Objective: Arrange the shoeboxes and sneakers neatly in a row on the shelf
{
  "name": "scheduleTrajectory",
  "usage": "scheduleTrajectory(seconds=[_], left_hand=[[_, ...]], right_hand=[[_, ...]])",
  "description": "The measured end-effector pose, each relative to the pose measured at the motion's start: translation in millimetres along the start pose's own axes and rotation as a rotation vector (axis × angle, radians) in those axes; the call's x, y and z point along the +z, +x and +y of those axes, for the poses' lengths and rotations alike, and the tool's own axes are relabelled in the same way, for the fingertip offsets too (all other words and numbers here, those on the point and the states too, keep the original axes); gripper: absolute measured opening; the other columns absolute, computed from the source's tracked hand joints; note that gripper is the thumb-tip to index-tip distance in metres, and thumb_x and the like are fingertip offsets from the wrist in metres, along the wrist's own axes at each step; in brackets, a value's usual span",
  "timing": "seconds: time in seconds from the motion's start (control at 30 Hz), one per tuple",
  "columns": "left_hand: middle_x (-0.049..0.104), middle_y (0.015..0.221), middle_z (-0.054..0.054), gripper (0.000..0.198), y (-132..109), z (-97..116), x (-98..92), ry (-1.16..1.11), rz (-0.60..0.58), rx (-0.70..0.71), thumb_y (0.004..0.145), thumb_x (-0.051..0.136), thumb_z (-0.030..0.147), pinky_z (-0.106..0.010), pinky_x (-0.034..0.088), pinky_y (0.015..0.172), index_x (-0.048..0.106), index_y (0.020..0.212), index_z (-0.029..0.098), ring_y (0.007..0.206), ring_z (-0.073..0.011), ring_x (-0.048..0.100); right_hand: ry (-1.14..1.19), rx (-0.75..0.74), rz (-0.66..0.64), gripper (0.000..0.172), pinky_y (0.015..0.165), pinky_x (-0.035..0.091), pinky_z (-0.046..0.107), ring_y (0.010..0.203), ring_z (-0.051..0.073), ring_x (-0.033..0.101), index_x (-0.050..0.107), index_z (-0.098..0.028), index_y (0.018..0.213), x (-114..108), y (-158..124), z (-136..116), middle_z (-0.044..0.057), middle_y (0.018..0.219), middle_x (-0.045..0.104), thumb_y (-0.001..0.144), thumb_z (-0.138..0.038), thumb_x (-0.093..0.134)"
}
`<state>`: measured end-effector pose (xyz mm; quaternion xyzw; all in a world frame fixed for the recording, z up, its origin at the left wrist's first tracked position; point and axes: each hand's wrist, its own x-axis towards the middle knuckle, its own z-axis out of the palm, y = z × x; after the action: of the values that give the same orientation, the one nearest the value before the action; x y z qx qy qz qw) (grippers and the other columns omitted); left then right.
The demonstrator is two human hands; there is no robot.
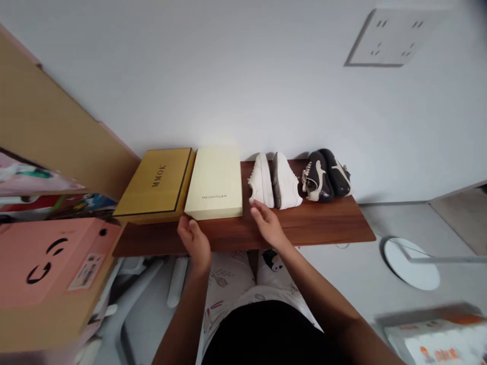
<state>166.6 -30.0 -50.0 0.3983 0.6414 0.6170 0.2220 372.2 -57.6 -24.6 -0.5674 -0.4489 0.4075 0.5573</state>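
On a dark reddish-brown wooden board (323,225), a yellow shoebox marked MMOK (150,182) stands beside a cream shoebox marked MEIZHIYUAN (215,177). My left hand (196,246) is at the front edge, by the corner where the two boxes meet; its fingers are loosely bent and thumb apart, holding nothing. To the right of the cream box are two white sneakers, the left one (262,182) and the right one (285,182), tipped on their sides. My right hand (268,223) is at the near end of the left sneaker, fingers partly spread, not gripping it. Contact is unclear.
A pair of black sneakers (327,175) rests farther right on the board. A white wall with sockets (393,38) rises behind. Pink boxes (49,258) fill shelving at left. A round white base (411,263) and a white package (437,342) are at right.
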Motion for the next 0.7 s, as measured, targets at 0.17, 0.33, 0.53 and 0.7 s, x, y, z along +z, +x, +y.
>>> scheduleTrajectory(seconds=[0.17,0.33,0.53,0.7], left_hand=[[0.058,0.13,-0.014,0.042,-60,12,20.8,-0.031,-0.368,0.144,0.094,0.053,0.044,-0.04,0.039,0.11,0.054,0.128,0.02,0.123,-0.023,0.056],[0.042,0.152,-0.016,0.061,-70,30,85.6,0.057,-0.786,0.19,0.09,0.06,0.038,-0.043,0.031,0.117,0.041,0.144,0.02,0.142,-0.0271,0.039],[0.028,0.158,-0.024,0.089,-54,27,137.9,0.178,-0.808,-0.022,0.075,0.078,0.035,-0.046,0.024,0.119,0.032,0.148,0.012,0.148,-0.0335,0.025],[0.059,0.131,-0.019,0.074,-54,24,145.2,0.079,-0.819,-0.065,0.074,0.079,0.032,-0.041,0.044,0.103,0.043,0.136,0.013,0.123,-0.0288,0.057]], right_hand=[[-0.048,-0.1,0.335,0.056,0.103,0.048,0.044,0.113,0.024,0.063,0.06,-0.018,0.126,-96,5,11,0.013,0.126,0.065,0.087,-0.058,0.059],[-0.304,-0.03,0.278,0.078,0.105,0.044,0.047,0.121,0.028,0.056,0.051,-0.015,0.138,-139,34,39,0.016,0.133,0.059,0.076,-0.06,0.069],[-0.362,0.057,0.065,0.089,0.102,0.046,0.04,0.116,0.026,0.059,0.049,-0.013,0.136,-145,51,50,0.013,0.128,0.062,0.065,-0.057,0.078],[-0.39,0.092,-0.053,0.067,0.082,0.052,0.035,0.084,0.02,0.061,0.062,-0.012,0.105,-152,63,45,0.006,0.091,0.068,0.062,-0.059,0.079]])
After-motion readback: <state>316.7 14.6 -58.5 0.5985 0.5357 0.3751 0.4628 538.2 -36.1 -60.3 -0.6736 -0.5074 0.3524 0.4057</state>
